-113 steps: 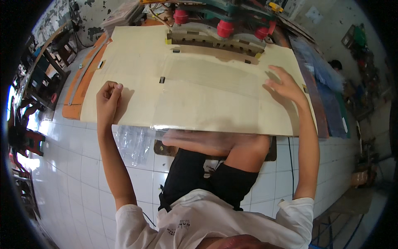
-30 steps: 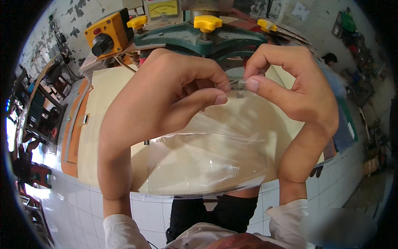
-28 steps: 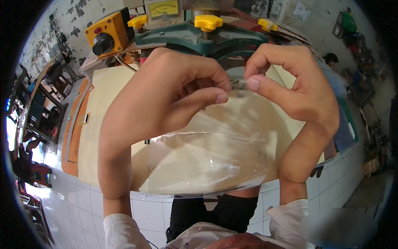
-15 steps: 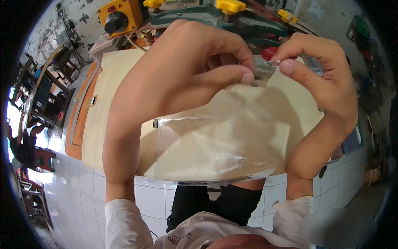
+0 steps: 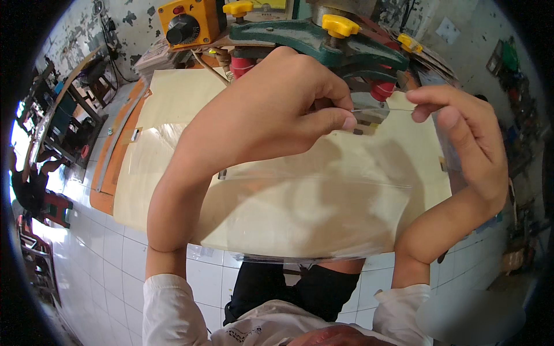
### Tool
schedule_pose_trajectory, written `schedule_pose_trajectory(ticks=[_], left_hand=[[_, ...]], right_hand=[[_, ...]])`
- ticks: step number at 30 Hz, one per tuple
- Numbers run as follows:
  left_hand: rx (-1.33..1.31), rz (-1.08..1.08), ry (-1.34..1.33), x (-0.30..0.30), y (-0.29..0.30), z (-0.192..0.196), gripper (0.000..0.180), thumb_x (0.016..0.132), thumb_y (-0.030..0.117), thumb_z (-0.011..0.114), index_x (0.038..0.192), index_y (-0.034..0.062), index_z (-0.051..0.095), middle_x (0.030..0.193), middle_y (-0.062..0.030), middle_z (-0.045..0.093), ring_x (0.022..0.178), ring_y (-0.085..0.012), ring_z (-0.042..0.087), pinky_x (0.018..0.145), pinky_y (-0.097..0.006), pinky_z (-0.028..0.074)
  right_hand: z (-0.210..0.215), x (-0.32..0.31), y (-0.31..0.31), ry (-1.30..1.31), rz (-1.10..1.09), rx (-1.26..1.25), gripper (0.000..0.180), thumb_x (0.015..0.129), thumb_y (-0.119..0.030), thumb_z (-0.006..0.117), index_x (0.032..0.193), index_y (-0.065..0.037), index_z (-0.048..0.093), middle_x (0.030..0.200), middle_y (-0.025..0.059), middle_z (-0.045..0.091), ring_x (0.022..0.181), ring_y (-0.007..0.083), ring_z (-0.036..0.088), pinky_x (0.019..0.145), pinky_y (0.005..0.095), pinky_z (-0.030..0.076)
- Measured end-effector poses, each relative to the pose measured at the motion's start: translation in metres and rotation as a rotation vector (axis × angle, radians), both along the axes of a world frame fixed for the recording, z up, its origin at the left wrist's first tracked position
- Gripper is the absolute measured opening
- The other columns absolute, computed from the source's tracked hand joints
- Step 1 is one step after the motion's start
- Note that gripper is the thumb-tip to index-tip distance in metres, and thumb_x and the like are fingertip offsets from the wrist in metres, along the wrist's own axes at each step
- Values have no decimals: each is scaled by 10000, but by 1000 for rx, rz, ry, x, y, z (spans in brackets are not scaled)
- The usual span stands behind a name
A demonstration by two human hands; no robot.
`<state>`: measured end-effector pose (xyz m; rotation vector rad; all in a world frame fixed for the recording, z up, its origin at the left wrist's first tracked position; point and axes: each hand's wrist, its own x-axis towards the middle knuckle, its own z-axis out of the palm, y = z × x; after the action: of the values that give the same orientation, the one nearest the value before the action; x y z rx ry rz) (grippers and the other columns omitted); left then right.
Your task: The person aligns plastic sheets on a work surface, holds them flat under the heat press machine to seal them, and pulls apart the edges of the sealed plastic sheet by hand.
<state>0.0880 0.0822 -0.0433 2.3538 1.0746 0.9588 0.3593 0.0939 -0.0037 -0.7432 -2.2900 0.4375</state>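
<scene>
Now you pinch the clear bag's [image 5: 311, 213] top edge with both hands, left [image 5: 271, 115] and right [image 5: 467, 144], held above the surface [image 5: 173, 98]; next, probably rub the edge apart, gently.

Clear plastic bag [image 5: 311, 213], both hands.

The clear plastic bag [image 5: 311, 213] looked thin, glossy and smooth, with faint creases. The cream sheet [image 5: 173, 98] beneath appeared matt, like card or board. The far green machine [image 5: 311, 37] showed painted metal, its yellow knobs [image 5: 340, 24] smooth plastic. White floor tiles [image 5: 109, 254] shone.
</scene>
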Motion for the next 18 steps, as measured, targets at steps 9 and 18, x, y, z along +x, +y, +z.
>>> schedule_pose_trajectory(ticks=[9,18], left_hand=[[92,-7,-16,3,-3,-2,187,917,172,742,893,-12,717,677,-15,647,611,-61,594,552,-231,489],[-149,-15,-24,-6,-1,2,191,929,158,731,934,-32,715,731,-15,669,640,-57,606,573,-224,502]], right_hand=[[0,-19,12,-171,76,125,135,798,-61,696,885,40,674,815,104,669,791,202,635,767,294,468],[2,-5,14,-141,18,287,95,851,-60,665,859,32,645,750,129,649,691,190,616,679,304,484]])
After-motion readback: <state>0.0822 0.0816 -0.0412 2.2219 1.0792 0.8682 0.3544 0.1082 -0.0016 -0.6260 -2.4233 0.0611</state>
